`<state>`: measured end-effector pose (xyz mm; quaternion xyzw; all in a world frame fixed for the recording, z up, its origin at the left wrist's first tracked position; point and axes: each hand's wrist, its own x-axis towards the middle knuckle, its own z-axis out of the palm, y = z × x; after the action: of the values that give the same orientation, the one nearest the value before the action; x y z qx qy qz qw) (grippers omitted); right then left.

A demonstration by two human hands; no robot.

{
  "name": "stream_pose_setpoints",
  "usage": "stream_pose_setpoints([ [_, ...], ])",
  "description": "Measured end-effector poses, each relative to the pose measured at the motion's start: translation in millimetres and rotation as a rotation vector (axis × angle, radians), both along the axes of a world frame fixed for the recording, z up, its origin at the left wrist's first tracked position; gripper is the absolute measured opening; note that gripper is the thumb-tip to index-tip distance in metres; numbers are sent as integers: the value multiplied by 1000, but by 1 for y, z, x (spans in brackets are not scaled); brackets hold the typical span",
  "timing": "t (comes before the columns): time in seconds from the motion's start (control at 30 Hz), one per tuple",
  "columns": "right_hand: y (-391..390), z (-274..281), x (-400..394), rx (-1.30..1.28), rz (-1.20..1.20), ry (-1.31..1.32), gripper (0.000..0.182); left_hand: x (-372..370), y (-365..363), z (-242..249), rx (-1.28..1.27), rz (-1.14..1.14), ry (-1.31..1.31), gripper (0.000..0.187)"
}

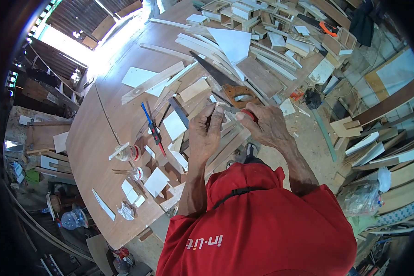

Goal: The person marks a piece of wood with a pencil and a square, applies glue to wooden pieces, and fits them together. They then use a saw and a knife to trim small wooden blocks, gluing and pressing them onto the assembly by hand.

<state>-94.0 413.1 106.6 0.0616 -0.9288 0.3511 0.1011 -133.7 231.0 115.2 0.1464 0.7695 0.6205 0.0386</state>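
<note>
My right hand (267, 125) is closed around a knife with a red handle (249, 115). Its short greyish blade points left, toward the fingers of my other hand. My left hand (207, 131) is raised with thumb and fingers pinched together on a small pale piece (217, 105), whose kind I cannot make out. Both hands are close together above the near edge of the work table. Just beyond them lies a handsaw (239, 93) with a wooden handle. Left of my left hand are a white board offcut (175, 125) and blue-and-red pliers or a clamp (152, 129).
The brown table (89, 152) carries wood strips (154, 83), a jar of glue-like material (132, 152), a jar with sticks (142, 174) and crumpled paper (125, 211). Small wooden boxes (244, 14) pile up at the far end. Boards (391, 156) lean on the right.
</note>
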Motion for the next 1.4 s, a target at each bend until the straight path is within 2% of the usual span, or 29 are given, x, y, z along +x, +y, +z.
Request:
stream_pose_setpoints([
  [0.5,3,-3,0,-58,-9,-9,47,1,9,-1,-15,76,95,30],
  [0.83,4,-6,0,-55,4,25,46,0,7,-4,-51,45,39,33],
  [1.23,4,-8,-2,-41,10,26,48,0,6,-3,-60,60,47,27],
  [1.4,1,-17,-5,-74,9,-18,48,0,6,-10,-108,120,182,26],
])
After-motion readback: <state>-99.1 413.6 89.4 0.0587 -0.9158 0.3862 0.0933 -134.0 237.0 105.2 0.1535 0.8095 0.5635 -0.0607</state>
